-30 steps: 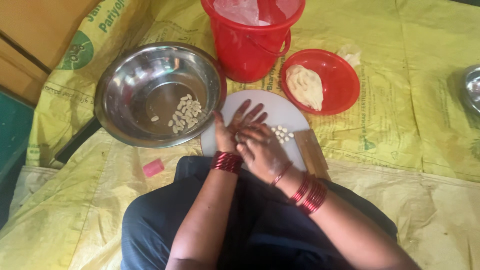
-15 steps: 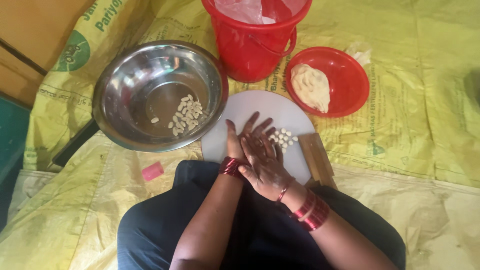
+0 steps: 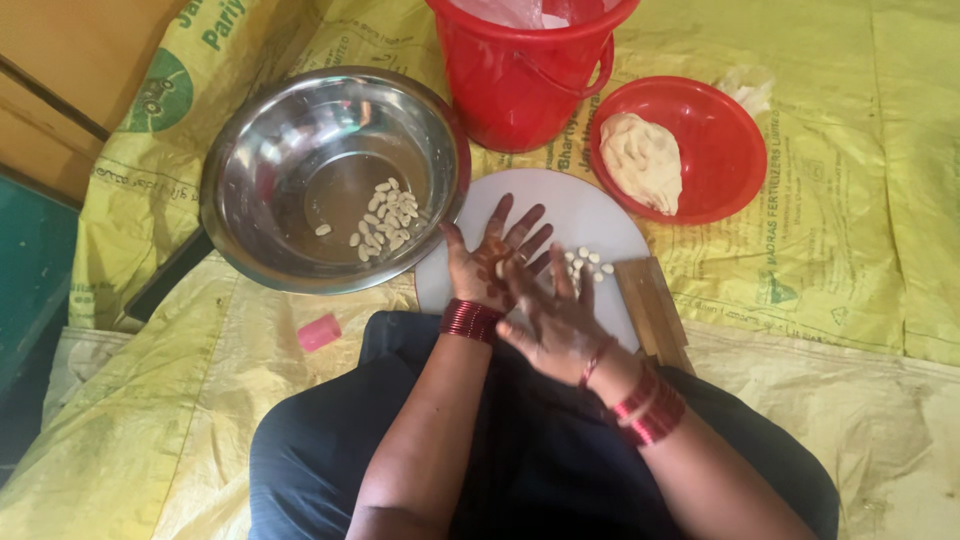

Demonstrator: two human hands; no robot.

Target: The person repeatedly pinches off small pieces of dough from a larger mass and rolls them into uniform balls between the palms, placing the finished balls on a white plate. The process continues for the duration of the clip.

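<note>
Floor: yellow sacks (image 3: 850, 200) spread flat, printed in green, cover the ground; a wooden panel and a teal edge show at far left.
Board: a round white board (image 3: 580, 215) lies on the sacks before the seated person's lap, with a small wooden block (image 3: 652, 305) at its right edge.
Left hand: the left hand (image 3: 495, 262) is palm up over the board, fingers spread wide, holding nothing I can make out; red bangles (image 3: 470, 320) ring the wrist.
Right hand: the right hand (image 3: 552, 322) lies flat across the left palm, fingers straight; whether anything sits between the palms cannot be told.
Pieces: a few small white pieces (image 3: 588, 262) lie on the board just beside the fingertips.
Bowl: a steel bowl (image 3: 270, 170) stands left of the board, with more white pieces in its bottom.
Plate: a red plate (image 3: 735, 150) to the right holds a dough lump (image 3: 642, 160).
Bucket: a red bucket (image 3: 525, 85) stands behind the board.
Other: a pink bit (image 3: 319, 331) lies near the left knee.
</note>
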